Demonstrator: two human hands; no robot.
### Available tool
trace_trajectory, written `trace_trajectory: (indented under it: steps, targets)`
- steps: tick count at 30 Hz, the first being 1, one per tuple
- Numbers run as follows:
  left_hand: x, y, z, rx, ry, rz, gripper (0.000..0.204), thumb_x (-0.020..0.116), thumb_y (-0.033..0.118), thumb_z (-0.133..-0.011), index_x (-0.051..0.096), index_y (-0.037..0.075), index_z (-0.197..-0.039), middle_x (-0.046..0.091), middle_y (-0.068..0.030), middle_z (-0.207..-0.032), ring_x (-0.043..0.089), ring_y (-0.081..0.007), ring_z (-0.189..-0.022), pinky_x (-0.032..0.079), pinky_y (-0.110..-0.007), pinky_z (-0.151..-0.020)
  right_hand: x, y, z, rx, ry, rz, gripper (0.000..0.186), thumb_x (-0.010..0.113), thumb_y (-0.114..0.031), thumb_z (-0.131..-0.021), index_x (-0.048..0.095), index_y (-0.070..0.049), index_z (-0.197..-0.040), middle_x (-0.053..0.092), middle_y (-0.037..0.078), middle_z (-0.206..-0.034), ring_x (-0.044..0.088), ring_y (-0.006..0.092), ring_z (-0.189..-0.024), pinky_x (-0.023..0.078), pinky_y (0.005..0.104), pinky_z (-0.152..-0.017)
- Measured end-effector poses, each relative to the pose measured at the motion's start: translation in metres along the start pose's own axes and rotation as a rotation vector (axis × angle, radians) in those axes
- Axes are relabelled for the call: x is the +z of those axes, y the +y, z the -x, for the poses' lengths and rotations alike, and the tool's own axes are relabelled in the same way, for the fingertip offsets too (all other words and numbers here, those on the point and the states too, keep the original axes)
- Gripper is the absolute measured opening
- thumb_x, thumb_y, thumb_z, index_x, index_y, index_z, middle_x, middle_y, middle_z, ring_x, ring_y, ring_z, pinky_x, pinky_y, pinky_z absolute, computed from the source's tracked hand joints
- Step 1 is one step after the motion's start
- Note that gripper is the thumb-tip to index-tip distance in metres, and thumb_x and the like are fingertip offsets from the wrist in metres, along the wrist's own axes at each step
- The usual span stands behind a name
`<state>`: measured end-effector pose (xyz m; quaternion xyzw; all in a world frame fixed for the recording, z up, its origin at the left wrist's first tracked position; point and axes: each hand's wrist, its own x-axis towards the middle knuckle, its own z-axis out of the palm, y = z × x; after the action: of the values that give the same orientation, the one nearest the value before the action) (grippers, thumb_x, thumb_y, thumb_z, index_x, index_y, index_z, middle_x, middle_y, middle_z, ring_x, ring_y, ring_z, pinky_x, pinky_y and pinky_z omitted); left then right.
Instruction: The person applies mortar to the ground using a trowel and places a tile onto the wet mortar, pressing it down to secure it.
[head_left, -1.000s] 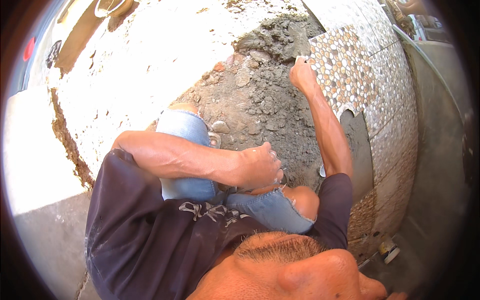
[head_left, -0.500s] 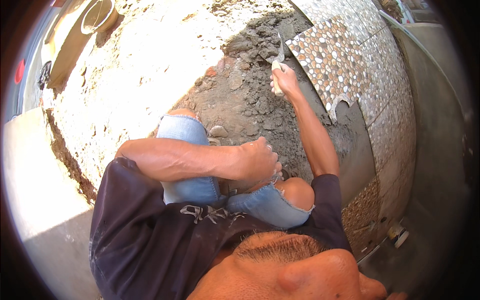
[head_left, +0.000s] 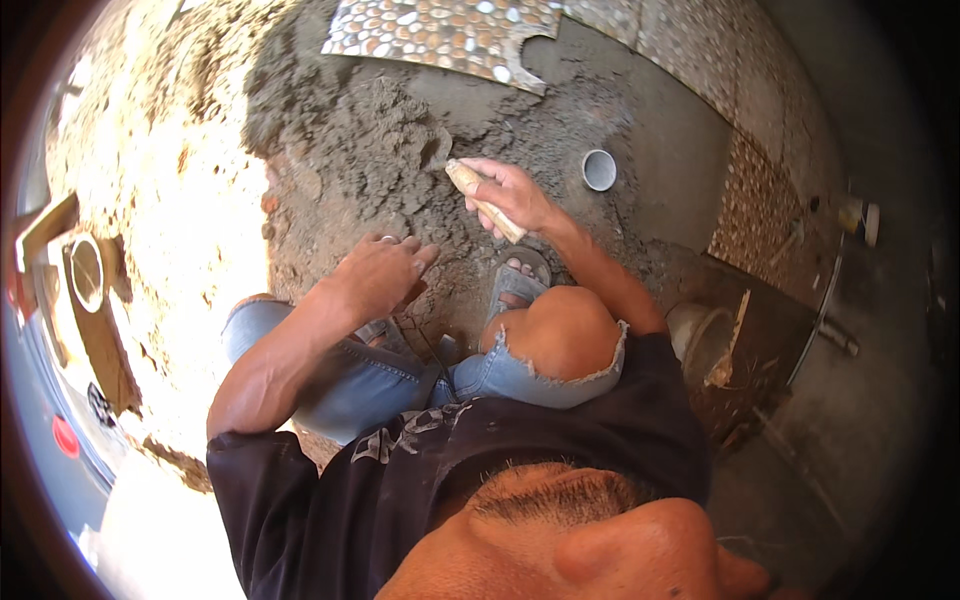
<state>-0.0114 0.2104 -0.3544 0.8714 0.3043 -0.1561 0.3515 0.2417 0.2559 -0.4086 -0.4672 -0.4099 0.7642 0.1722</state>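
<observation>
I squat on rough dirt and wet grey mortar (head_left: pixel 390 130). My right hand (head_left: pixel 505 195) grips a trowel by its pale wooden handle (head_left: pixel 490 210); the blade is at the lumpy mortar, partly obscured. My left hand (head_left: pixel 385 270) hangs over the dirt with fingers apart, holding nothing. Beyond the mortar lies a pebble-patterned tile (head_left: pixel 430 35) with a notch cut in its edge. A small grey round cup or pipe end (head_left: pixel 598 170) is right of my right hand, beside smoothed cement (head_left: pixel 670 190).
More pebbled tiles (head_left: pixel 755 200) run along the right, with a grey bucket (head_left: pixel 700 335) near my right elbow and a small white container (head_left: pixel 858 220) farther out. At the left are sunlit rubble, a round bucket (head_left: pixel 88 275), boards (head_left: pixel 45 230) and a red object (head_left: pixel 65 435).
The view has swung right. My right hand with the trowel has drawn back from the tile's edge toward me. My left hand has reached forward, its fingers loosening outward.
</observation>
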Motion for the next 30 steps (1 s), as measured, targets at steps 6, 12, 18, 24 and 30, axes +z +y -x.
trace_trajectory:
  steps: [6, 12, 18, 24, 30]
  targets:
    - [-0.012, 0.009, -0.073, 0.042, -0.11, 0.058, 0.051, 0.059, 0.026, -0.093, 0.045, 0.004, -0.136, 0.057, -0.0168, -0.126, 0.058, -0.0362, -0.111, 0.044, -0.046, -0.097, -0.078, 0.052, 0.111, -0.013, 0.375, -0.157, 0.06, 0.057, -0.017, -0.093, 0.035, 0.0, -0.146, 0.059, 0.008, -0.086, 0.056, 0.0097, -0.056, 0.048, 0.025, -0.044]
    - [0.013, 0.024, -0.212, 0.243, -0.002, 0.181, 0.053, 0.057, 0.033, -0.095, 0.044, 0.003, -0.136, 0.056, -0.0195, -0.127, 0.057, -0.0401, -0.111, 0.045, -0.048, -0.099, -0.176, 0.09, 0.17, -0.031, 0.769, 0.055, 0.059, 0.059, -0.018, -0.09, 0.04, 0.002, -0.142, 0.062, 0.008, -0.088, 0.055, 0.0091, -0.056, 0.046, 0.0257, -0.046]
    - [0.038, 0.06, -0.41, 0.035, 0.45, 0.478, 0.049, 0.057, 0.033, -0.093, 0.052, -0.001, -0.128, 0.058, -0.0252, -0.123, 0.056, -0.0407, -0.115, 0.045, -0.045, -0.098, -0.237, 0.094, 0.156, -0.093, 0.942, 0.54, 0.058, 0.061, -0.017, -0.088, 0.044, -0.001, -0.14, 0.065, 0.021, -0.098, 0.065, 0.0305, -0.073, 0.052, 0.0411, -0.065]
    - [0.063, 0.087, -0.472, -0.235, 0.692, 0.724, 0.051, 0.06, 0.022, -0.088, 0.048, -0.009, -0.127, 0.057, -0.0306, -0.121, 0.054, -0.0429, -0.115, 0.043, -0.046, -0.099, -0.235, 0.134, 0.13, -0.071, 1.035, 1.005, 0.056, 0.059, -0.019, -0.088, 0.043, -0.005, -0.14, 0.06, 0.027, -0.108, 0.061, 0.0462, -0.095, 0.05, 0.0521, -0.08]
    - [0.087, 0.072, -0.491, -0.213, 0.807, 0.61, 0.051, 0.054, 0.016, -0.087, 0.045, -0.008, -0.132, 0.057, -0.0293, -0.123, 0.055, -0.0438, -0.114, 0.043, -0.047, -0.099, -0.23, 0.125, 0.147, -0.184, 1.152, 1.001, 0.056, 0.059, -0.017, -0.089, 0.042, -0.011, -0.141, 0.06, 0.023, -0.109, 0.061, 0.0433, -0.095, 0.051, 0.0497, -0.078]
